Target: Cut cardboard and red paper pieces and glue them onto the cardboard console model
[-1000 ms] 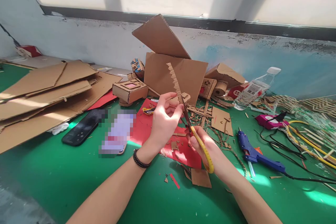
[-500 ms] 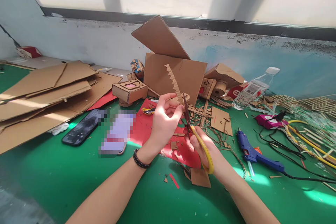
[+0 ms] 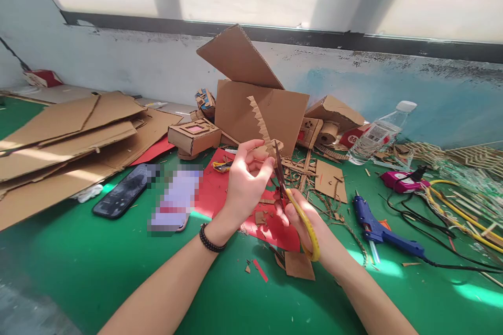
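Between the thumb and fingers of my left hand (image 3: pixel 249 175) is a narrow cardboard strip (image 3: pixel 260 121), pointing up and away with a row of sawteeth along its left edge. My right hand (image 3: pixel 304 217) grips a pair of scissors (image 3: pixel 302 220) with a yellow handle and dark blades. The blades point upward and meet the strip's lower end, right beside my left fingertips. Whether they are fully closed on the card cannot be made out. Beneath both hands lies a sheet of red paper (image 3: pixel 212 193) strewn with cardboard scraps.
Stacked cardboard sheets (image 3: pixel 70 131) lie at left, near a black phone (image 3: pixel 123 191) and a second, blurred phone (image 3: pixel 176 196). Small cardboard boxes (image 3: pixel 194 136) stand behind. Rightward are a blue glue gun (image 3: pixel 383 233) with its cord, a plastic bottle (image 3: pixel 379 133) and a cutting knife (image 3: pixel 222 166).
Almost nothing differs. Both hands, the strip and the scissors keep nearly the same places; the view has shifted very slightly.
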Motion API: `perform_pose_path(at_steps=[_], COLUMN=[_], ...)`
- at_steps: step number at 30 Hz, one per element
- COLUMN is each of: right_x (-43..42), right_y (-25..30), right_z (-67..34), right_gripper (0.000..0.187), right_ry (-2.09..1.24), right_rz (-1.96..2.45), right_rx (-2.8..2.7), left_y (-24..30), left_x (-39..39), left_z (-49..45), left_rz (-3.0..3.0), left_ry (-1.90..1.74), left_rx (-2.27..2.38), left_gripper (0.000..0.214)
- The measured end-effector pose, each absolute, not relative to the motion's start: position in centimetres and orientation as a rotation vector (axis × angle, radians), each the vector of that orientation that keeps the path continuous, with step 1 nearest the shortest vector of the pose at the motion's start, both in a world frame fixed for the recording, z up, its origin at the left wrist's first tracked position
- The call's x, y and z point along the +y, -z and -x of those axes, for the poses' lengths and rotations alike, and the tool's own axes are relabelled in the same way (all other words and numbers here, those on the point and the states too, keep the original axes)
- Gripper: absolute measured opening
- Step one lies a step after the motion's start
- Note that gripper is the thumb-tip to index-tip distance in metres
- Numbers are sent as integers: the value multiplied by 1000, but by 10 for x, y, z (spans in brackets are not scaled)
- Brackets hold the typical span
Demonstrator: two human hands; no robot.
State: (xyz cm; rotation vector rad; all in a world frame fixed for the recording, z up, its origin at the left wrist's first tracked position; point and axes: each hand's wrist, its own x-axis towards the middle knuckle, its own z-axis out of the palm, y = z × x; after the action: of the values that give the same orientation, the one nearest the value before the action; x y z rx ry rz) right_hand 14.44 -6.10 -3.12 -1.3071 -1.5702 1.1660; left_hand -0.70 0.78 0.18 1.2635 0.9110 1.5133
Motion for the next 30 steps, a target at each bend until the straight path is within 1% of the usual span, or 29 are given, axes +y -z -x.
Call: perform_pose_path(at_steps=[14, 24, 26, 30], right_x=[-60, -62, -62, -62], right_y=[27, 31, 31, 33], right_z=[-140, -143, -144, -145], right_gripper=[53, 52, 54, 55], right_ry=[-1131, -1102, -1093, -1071], right_rz=[1420, 1441, 1467, 1496], right_rx=[-1505, -1510, -1512, -1514], left_y=[4, 4, 3, 2], left_x=[5, 7, 7, 6], left_z=[5, 3, 2, 0], left_rz=[-1361, -1131, -1110, -1114], left_ry=[-1522, -1446, -1451, -1415], left_rx=[907, 822, 811, 843], left_gripper=[36, 39, 34, 17])
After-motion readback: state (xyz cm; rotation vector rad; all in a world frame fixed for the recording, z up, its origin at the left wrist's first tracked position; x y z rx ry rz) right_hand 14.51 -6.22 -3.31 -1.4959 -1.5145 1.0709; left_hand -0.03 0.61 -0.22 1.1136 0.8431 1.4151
